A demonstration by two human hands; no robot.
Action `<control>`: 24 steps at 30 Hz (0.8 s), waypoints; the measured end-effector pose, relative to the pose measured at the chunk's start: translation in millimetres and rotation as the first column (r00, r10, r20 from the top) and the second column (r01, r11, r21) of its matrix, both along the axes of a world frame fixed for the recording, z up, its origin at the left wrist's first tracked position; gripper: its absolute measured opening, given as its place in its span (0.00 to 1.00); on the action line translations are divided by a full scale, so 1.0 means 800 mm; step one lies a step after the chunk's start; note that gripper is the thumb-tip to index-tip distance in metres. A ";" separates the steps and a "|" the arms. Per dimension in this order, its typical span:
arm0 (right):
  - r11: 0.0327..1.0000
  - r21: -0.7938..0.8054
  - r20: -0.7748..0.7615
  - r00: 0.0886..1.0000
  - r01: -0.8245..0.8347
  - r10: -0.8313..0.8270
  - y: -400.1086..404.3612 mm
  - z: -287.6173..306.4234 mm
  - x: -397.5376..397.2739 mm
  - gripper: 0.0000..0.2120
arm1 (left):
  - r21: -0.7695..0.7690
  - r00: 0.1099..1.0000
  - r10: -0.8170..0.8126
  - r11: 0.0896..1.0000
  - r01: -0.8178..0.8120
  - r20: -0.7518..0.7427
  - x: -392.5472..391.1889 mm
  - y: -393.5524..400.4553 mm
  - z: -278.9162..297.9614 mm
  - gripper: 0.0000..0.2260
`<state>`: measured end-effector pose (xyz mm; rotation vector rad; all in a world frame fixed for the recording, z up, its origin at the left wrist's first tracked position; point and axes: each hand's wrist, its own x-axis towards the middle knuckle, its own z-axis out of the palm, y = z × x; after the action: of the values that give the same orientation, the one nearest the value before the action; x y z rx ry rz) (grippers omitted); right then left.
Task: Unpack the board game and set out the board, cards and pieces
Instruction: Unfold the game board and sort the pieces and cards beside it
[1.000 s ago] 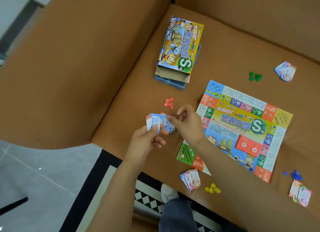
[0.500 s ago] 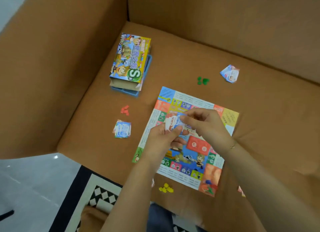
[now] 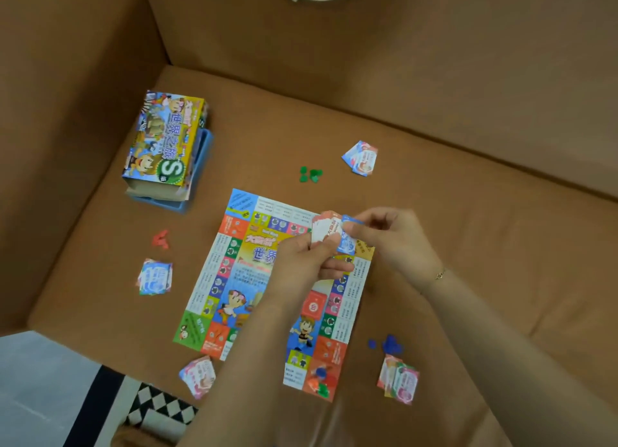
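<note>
The colourful cardboard game box (image 3: 165, 145) sits far left, out of the way. The flat square paper board (image 3: 234, 279) lies in the middle with card piles around it, probably one for each player. Above it, the left hand (image 3: 301, 262) pinches a small stack of paper cards (image 3: 322, 229), and the right hand (image 3: 394, 239) pinches one blue card (image 3: 351, 220) off it.

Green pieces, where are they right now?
Head view: the green pieces lie on the brown sofa seat just beyond the board's far edge, between the game box at left and a small card pile at right.
</note>
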<state>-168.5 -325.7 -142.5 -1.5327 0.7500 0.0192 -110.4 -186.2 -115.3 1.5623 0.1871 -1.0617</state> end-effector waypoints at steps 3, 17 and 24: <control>0.999 0.035 -0.008 1.000 -0.004 0.004 -0.016 -0.008 0.001 0.05 | 0.038 1.000 0.022 0.999 -0.023 0.021 0.005 -0.015 -0.008 0.04; 0.999 0.020 -0.049 0.998 0.037 -0.036 -0.054 -0.050 0.018 0.04 | 0.117 0.993 0.078 0.989 -0.089 0.092 0.018 -0.028 -0.036 0.05; 0.967 -0.222 -0.113 0.982 0.123 -0.151 -0.104 -0.093 0.058 0.04 | 0.132 0.990 0.123 0.983 -0.131 0.061 0.027 -0.023 -0.049 0.04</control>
<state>-122.4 -409.0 -216.5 -1.6919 0.9862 -0.0679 -88.9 -205.0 -154.8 1.6748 0.3246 -0.9230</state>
